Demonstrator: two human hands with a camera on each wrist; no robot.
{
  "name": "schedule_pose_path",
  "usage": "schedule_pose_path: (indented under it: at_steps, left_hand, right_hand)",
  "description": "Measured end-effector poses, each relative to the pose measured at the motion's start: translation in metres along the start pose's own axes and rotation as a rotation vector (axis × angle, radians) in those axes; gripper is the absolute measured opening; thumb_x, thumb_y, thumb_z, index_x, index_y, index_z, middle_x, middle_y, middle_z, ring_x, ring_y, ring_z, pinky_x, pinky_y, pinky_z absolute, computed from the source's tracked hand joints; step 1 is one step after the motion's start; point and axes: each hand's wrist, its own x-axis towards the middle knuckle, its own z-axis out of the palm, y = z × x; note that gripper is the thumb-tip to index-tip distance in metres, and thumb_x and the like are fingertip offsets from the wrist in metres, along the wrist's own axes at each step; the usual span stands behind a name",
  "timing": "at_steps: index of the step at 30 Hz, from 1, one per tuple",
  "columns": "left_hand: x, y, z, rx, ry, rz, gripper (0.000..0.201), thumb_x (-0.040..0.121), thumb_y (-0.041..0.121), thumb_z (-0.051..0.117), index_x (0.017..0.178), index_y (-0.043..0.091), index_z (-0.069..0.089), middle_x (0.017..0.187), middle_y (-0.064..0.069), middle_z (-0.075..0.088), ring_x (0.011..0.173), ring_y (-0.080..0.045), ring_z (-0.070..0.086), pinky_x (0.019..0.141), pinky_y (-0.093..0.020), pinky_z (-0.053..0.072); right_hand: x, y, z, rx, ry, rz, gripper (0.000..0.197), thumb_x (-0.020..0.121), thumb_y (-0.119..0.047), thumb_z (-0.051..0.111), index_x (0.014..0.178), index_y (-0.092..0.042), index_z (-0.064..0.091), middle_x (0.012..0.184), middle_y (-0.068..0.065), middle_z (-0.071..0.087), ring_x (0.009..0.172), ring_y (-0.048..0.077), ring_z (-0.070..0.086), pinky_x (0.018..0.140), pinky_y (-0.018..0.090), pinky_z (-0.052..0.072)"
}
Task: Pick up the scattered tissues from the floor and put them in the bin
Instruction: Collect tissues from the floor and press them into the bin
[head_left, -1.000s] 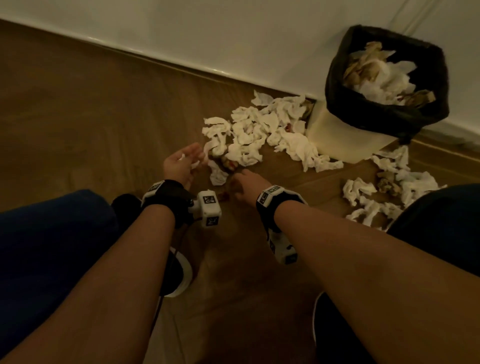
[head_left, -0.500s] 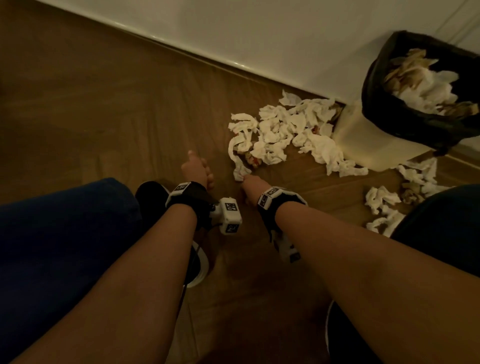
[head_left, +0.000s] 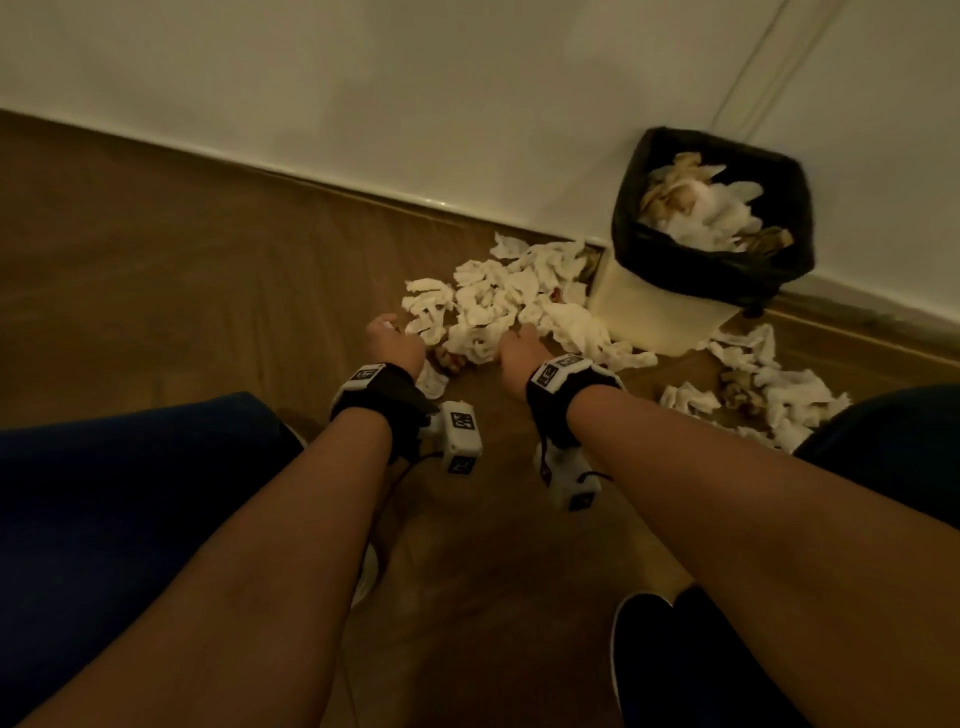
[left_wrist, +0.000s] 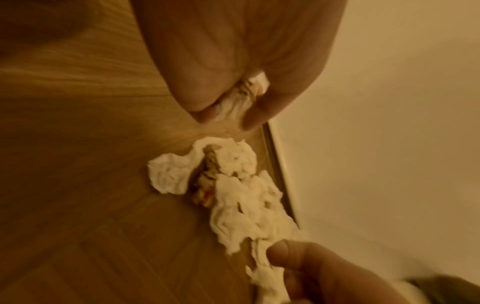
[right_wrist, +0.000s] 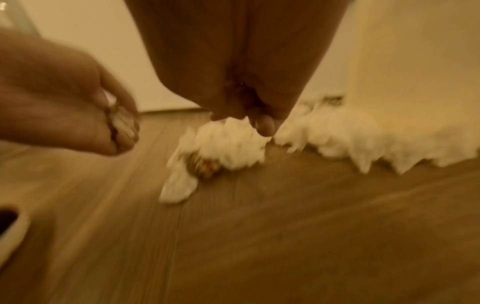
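Premises appear to be a room in a home or similar living quarters, dimly lit. Evidence: wood-pattern plank floor (head_left: 182, 270) meeting a plain pale wall (head_left: 415, 93) at a light skirting strip (head_left: 363, 187). A small cream waste bin (head_left: 660, 317) with a black liner (head_left: 711, 270) stands against that wall, crumpled tissues (head_left: 498, 301) lying beside it.

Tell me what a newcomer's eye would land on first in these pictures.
First, the big heap of white tissues on the wooden floor, left of the bin, whose black liner already holds crumpled paper. A smaller scatter lies to the bin's right. In front, the left hand grips a small soiled wad, and the right hand reaches into the heap's near edge.
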Motion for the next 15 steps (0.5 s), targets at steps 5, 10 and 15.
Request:
schedule_pose_path:
  at_steps: [5,10,15]
  left_hand:
    - [-0.045,0.053,0.043,0.094,-0.227,0.173,0.015,0.092,0.000,0.045,0.102,0.011,0.048,0.098,-0.015,0.057,0.084,-0.027,0.059,0.077,-0.031,0.053]
    - [-0.093,0.107,0.096,0.046,-0.476,0.305,0.018,0.100,0.006,0.029,0.086,0.006,0.040,0.070,-0.011,0.049,0.050,-0.021,0.049,0.043,-0.023,0.040]
    - [-0.122,0.149,0.136,0.395,-0.349,0.622,0.026,0.101,0.022,0.031,0.113,0.005,0.047,0.098,-0.021,0.060,0.084,-0.031,0.060,0.071,-0.035,0.053]
  right_hand:
    - [-0.020,0.035,-0.063,0.030,0.176,-0.065,0.036,0.098,-0.003,0.035,0.134,0.002,0.041,0.136,0.022,0.045,0.122,0.034,0.048,0.099,0.035,0.040]
    - [-0.044,0.077,-0.141,0.045,0.373,-0.023,0.034,0.092,-0.003,0.050,0.126,0.000,0.046,0.121,0.020,0.057,0.109,0.034,0.057,0.088,0.037,0.049]
    - [-0.065,0.131,-0.203,0.058,0.542,-0.016,0.028,0.090,-0.007,0.048,0.117,-0.009,0.055,0.112,0.011,0.061,0.101,0.032,0.059,0.082,0.033,0.048]
